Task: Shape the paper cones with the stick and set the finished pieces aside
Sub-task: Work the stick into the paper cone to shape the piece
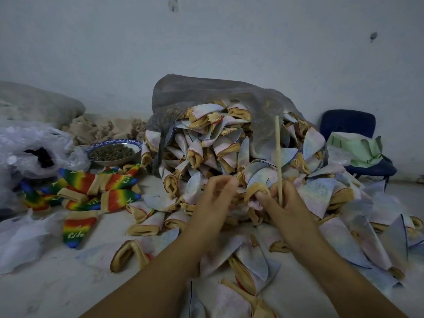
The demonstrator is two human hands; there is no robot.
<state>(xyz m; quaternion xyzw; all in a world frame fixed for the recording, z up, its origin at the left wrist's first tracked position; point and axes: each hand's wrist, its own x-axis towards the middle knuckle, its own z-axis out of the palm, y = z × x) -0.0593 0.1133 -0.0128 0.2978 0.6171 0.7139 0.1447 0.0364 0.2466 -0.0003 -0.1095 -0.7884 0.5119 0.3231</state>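
Paper made the biggest hazard: the heap of pale cones (218, 143) spilled from the grey sack (195, 92) down to your forearms, loose and steep. A tug at its foot, I judged, could have brought more pieces sliding over the one you were working.

The rainbow pieces (91, 191), set apart on your left, lay near the heap's edge, with stray pale cones just beside them. A slide or a careless toss could have mixed done with undone.

Your right hand (284, 203) gripped the stick (278, 157), fingers curled round its lower part. Your left hand (215, 196) was blurred, its fingers curled. Whether it pinched any paper, I could not tell.

The cone (257, 191) you were working, pale with a tan mouth, sat between your hands at the heap's foot. It touched your right fingertips and lay just beside your left.

The stick stood nearly upright, its top well above your right hand and its lower end hidden in your grip. It did not appear to be inside the cone's mouth. Being thin, it could have slipped past the mouth, and a hard push could have torn the cone's tip.
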